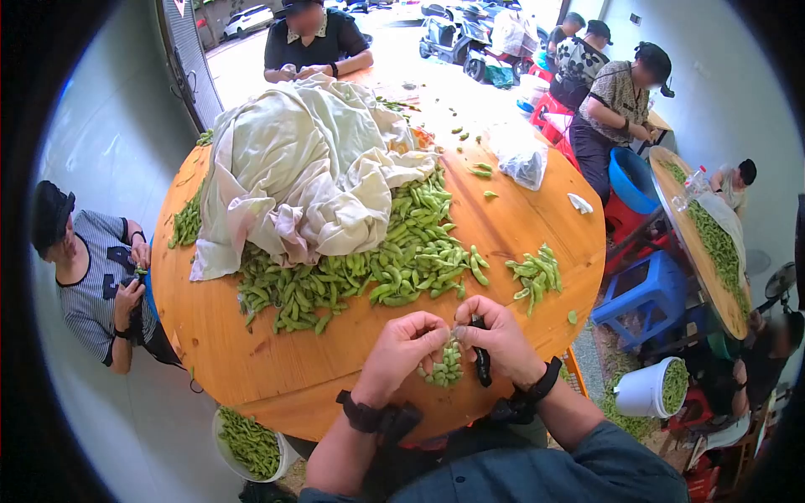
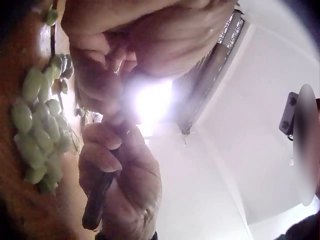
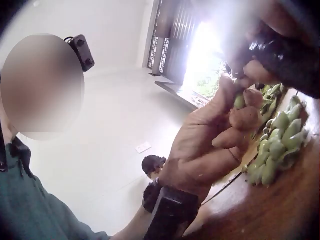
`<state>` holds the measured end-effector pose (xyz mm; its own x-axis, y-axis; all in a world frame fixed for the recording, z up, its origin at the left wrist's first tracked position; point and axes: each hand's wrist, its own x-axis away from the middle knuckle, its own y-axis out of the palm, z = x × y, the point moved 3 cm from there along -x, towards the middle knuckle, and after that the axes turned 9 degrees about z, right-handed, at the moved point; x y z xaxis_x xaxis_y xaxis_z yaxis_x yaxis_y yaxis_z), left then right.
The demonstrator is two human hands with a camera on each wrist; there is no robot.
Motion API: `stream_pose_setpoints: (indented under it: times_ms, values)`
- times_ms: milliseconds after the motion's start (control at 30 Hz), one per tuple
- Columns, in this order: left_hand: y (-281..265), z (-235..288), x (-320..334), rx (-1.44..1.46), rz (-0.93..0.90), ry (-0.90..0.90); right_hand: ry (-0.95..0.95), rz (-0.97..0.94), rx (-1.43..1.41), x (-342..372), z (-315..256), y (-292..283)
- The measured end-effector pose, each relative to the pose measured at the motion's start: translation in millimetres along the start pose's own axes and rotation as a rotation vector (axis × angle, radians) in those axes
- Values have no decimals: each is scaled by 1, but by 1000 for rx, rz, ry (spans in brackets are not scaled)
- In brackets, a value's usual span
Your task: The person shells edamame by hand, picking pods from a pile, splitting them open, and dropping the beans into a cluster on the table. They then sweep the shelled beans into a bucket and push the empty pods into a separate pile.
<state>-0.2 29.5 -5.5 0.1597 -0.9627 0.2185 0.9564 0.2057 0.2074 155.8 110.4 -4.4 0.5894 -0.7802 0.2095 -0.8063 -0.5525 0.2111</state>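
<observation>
My left hand (image 1: 409,345) pinches a small green bean (image 3: 239,101) between thumb and fingers. Against its fingertips are those of my right hand (image 1: 505,337), whose fingers curl round a tool with a black handle (image 1: 482,362); the tool's working end is hidden between the hands. Just below both hands, a small heap of shelled green beans (image 1: 444,370) lies on the wooden table (image 1: 335,373). A large pile of unshelled green pods (image 1: 369,281) spreads beyond the hands, and a smaller group of pods (image 1: 537,277) lies to the right.
A crumpled pale cloth (image 1: 293,168) covers the back of the pod pile. A clear plastic bag (image 1: 520,159) sits at the far right. Below the table edge stand a bucket of pods (image 1: 251,444), a white bucket (image 1: 641,390) and a blue stool (image 1: 644,293). Other people sit around.
</observation>
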Motion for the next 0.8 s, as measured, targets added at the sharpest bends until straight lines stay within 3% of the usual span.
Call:
stream_pose_setpoints:
  times_ms: [100, 267, 400, 467, 500, 667, 800]
  values:
    - [-2, -2, 7, 80, 51, -76, 3, 26, -129, 4, 3, 9]
    - [-5, -5, -3, 38, 186, 43, -30, 66, -13, 5, -5, 10]
    - [0, -6, -3, 95, 145, 8, -47, 138, 75, 7, -11, 3]
    - [0, -10, -4, 186, 142, -47, -456, 249, 504, 5, -13, -4]
    - [0, -9, -3, 184, 137, -48, -457, 254, 504, 7, -15, -8]
    - [0, -5, 0, 240, 143, -65, -604, 345, 1033, 16, -35, -18]
    - [-2, -6, 0, 241, 141, -24, -690, 218, 1031, 30, -38, 9]
